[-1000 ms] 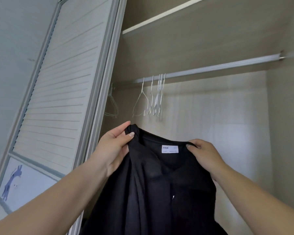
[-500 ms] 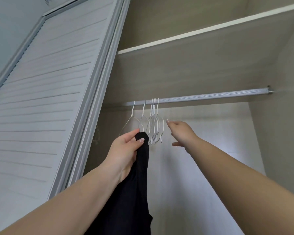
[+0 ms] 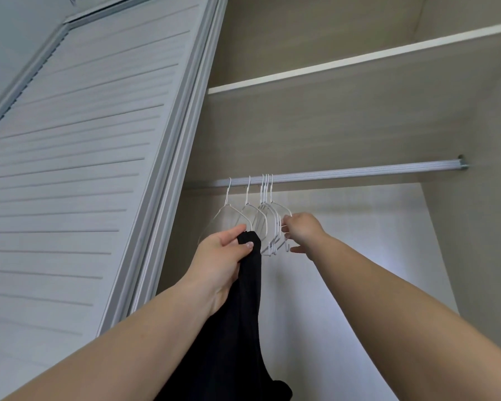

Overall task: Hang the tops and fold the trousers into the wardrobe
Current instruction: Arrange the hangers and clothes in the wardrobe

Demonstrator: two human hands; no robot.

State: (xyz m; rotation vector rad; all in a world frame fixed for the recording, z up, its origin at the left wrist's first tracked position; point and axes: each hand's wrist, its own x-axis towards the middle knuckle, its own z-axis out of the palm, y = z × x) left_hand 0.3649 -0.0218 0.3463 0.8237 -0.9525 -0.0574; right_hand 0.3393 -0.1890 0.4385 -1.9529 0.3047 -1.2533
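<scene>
Left forearm: enters from the bottom left corner of the view and rises toward the middle, bare.
Right forearm: enters from the bottom right and reaches up and leftward into the wardrobe, bare.
Black top (image 3: 243, 322): bunched into a narrow dark column that hangs from the left hand down past the bottom edge of the view; it is in front of the open wardrobe, below the rail, on no hanger.
Left hand (image 3: 220, 259): fingers and thumb curled round the upper end of the black top, thumb laid across the fabric; it is just below the leftmost hangers.
Right hand (image 3: 301, 231): raised at the right side of the hanger cluster, fingers bent about the wire of the nearest hanger; whether they pinch it or only touch it cannot be told, as the fingertips are partly hidden by the wires.
White wire hangers (image 3: 265, 218): several hang by their hooks from the left part of the rail, two spaced apart on the left, the rest bunched tight together on the right; all bare.
Rail (image 3: 359, 173): silver, running across the wardrobe from the left side to a bracket on the right wall.
Shelf (image 3: 344, 65): pale board above the rail, its white front edge slanting up to the right.
Wardrobe door (image 3: 78, 169): white, slatted, at the left of the opening.
Back wall (image 3: 359, 241): pale, plain, behind the hangers.
</scene>
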